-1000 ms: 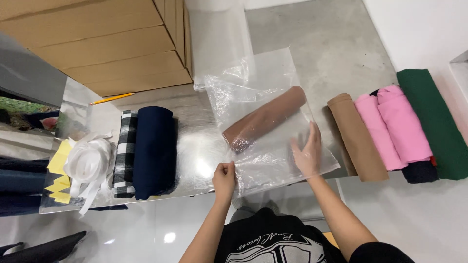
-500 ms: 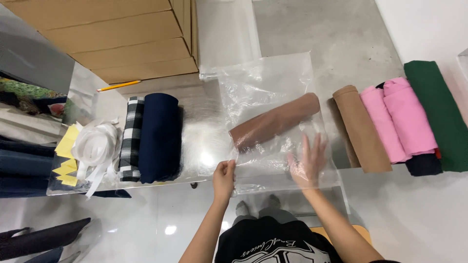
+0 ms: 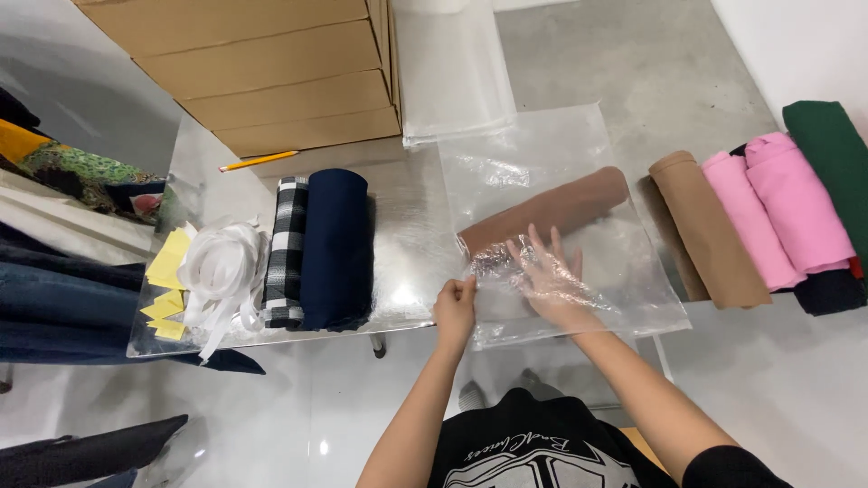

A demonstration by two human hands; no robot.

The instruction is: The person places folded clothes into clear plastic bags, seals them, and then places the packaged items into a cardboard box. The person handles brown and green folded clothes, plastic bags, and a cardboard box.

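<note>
At the far left I see yellow notes (image 3: 167, 271) and a white ribbon bundle (image 3: 220, 271) on the table (image 3: 407, 226), with a pencil (image 3: 258, 162) lying by the cardboard boxes (image 3: 271, 72) behind. Next come a checked roll (image 3: 287, 251) and a navy roll (image 3: 334, 246), touching side by side. My left hand (image 3: 455, 310) is clenched, pinching the near left edge of the clear bag (image 3: 561, 226). The bag lies flat on the table's right part, its near edge overhanging. A brown roll (image 3: 547, 212) sits inside it, slanted. My right hand (image 3: 547, 276) is inside the bag's mouth, fingers spread flat under the film, grasping nothing, just short of the brown roll. Further right lie a tan roll (image 3: 705, 230), two pink rolls (image 3: 768, 212) and a green one (image 3: 832, 154).
</note>
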